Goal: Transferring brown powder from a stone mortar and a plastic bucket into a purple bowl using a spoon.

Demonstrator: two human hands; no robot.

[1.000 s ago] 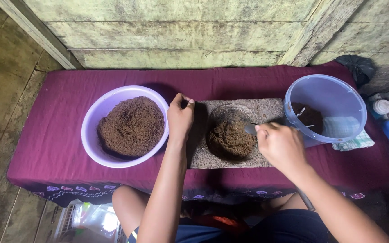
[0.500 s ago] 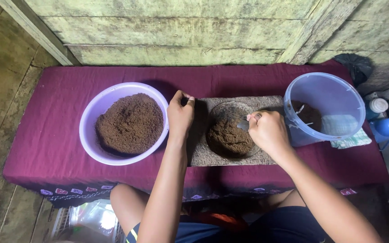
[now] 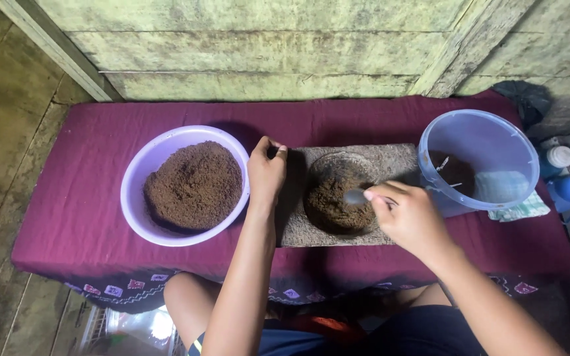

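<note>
You've got a lavender bowl point(image 3: 141, 173) heaped with brown powder point(image 3: 194, 184) on the left of the maroon-covered surface point(image 3: 80, 217). Over on the right sits a translucent blue bucket point(image 3: 477, 142), with a folded green cloth point(image 3: 519, 206) and blue bottles point(image 3: 569, 188) just beside it.

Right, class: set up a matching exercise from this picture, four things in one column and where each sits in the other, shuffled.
Things:
1. lilac bowl
2. stone slab
3. blue bucket
4. spoon

Places:
A. far right on the cloth
B. in the right hand, over the brown powder
C. left of the left hand
D. middle, with a round hollow

Pairs: 1-C, 2-D, 3-A, 4-B
</note>
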